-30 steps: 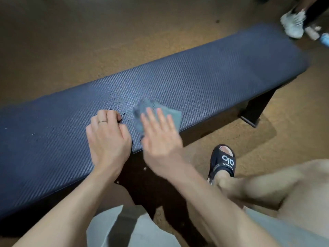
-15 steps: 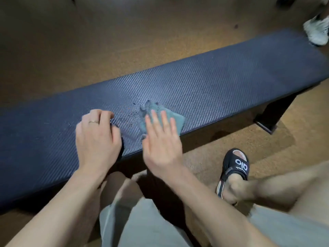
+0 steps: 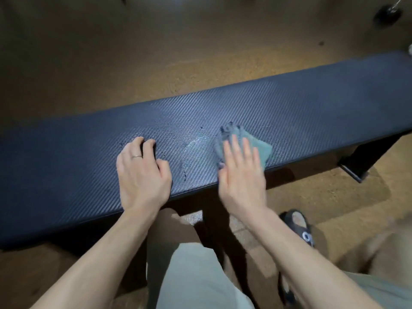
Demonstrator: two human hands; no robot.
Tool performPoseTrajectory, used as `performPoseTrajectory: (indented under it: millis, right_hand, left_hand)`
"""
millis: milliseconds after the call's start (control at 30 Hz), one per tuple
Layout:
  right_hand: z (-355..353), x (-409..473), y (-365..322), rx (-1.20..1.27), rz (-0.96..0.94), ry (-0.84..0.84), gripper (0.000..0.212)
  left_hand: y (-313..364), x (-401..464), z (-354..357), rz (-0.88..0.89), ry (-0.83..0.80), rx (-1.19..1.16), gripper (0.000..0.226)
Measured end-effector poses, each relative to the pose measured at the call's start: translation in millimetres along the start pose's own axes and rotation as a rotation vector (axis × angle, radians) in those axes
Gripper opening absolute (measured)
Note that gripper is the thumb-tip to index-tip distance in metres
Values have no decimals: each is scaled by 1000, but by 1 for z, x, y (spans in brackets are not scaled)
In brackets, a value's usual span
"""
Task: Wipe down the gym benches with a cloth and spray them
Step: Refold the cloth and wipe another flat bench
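Note:
A long dark blue padded gym bench with a woven texture runs across the view. A folded grey-blue cloth lies on its near half. My right hand presses flat on the cloth with straight fingers. My left hand, wearing a ring, rests on the bench to the left with its fingers bent onto the pad. A wet smear with droplets shines on the pad between the two hands. No spray bottle is in view.
Brown speckled floor surrounds the bench. A black bench leg stands at the right. My foot in a black sandal is on the floor below the bench edge. A dark round object sits at the far top right.
My right hand has slid the cloth to the right along the bench, leaving a wet smear behind it. My left hand stays resting on the pad. The view has shifted.

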State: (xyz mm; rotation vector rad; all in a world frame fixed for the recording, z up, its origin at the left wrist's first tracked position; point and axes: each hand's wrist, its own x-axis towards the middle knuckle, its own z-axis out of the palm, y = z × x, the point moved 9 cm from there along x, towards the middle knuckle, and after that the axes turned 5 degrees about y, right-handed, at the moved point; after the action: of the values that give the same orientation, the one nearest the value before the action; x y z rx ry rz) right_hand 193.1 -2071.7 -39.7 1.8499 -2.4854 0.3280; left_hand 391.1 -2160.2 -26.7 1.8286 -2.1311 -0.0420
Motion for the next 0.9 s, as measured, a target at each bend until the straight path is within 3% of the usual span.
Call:
performPoseTrajectory:
  millis: [100, 267, 400, 567, 667, 767, 900]
  right_hand:
    - [14, -9, -91, 124, -315, -77, 59]
    - [31, 57, -111, 75, -528, -204, 62]
    - [37, 136, -97, 83, -483, -247, 58]
    - [20, 185, 46, 53, -223, -199, 58]
    - [19, 187, 67, 34, -91, -198, 60]
    - [28, 179, -2, 36, -126, -182, 62]
    - [38, 139, -146, 93, -570, -235, 60]
  left_hand:
    - [-3, 0, 0, -2, 17, -12, 50]
    - [-7, -2, -7, -71, 47, -115, 56]
    - [-9, -4, -5, -116, 23, -123, 60]
    - [-9, -6, -5, -139, -5, -127, 60]
    - [-5, -5, -5, -154, 3, -115, 59]
    - [-6, -4, -5, -172, 9, -104, 58]
    - [-8, -3, -4, -157, 20, -97, 62]
